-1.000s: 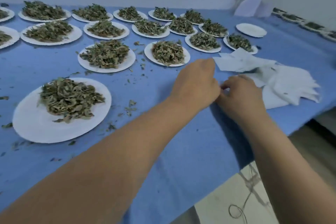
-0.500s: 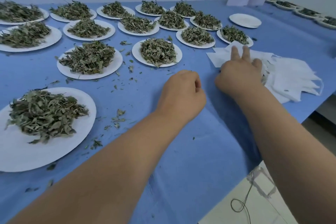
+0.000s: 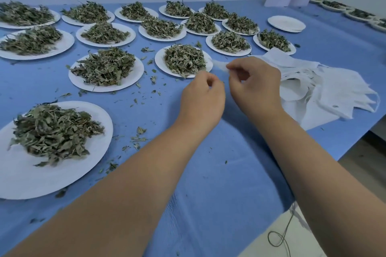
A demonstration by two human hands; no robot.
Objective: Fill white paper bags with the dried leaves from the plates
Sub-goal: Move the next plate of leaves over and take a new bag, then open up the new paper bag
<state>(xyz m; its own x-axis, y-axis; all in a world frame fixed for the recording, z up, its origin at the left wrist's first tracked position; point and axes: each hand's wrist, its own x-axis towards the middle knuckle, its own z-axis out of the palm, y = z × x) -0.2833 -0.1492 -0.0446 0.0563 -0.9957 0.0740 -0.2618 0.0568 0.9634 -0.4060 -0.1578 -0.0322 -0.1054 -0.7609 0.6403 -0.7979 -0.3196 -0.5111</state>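
Blue tabletop [image 3: 208, 183] carries plates [image 3: 62, 173] of dried leaves [image 3: 184, 59]. The right hand [image 3: 257, 87] pinches a limp, featherlight paper bag [image 3: 220, 66] (take its mouth edge) at one o'clock from the curled left hand [image 3: 201, 100], whose grip is unclear.

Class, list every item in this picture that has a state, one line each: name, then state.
right hand, pinches the held bag
held bag, pinched at one end, blurred
left hand, fingers curled, hold unclear
bag pile, lying flat, unfilled
nearest plate, heaped with dried leaves
plate by the hands, heaped with dried leaves
far right plate, bare of leaves
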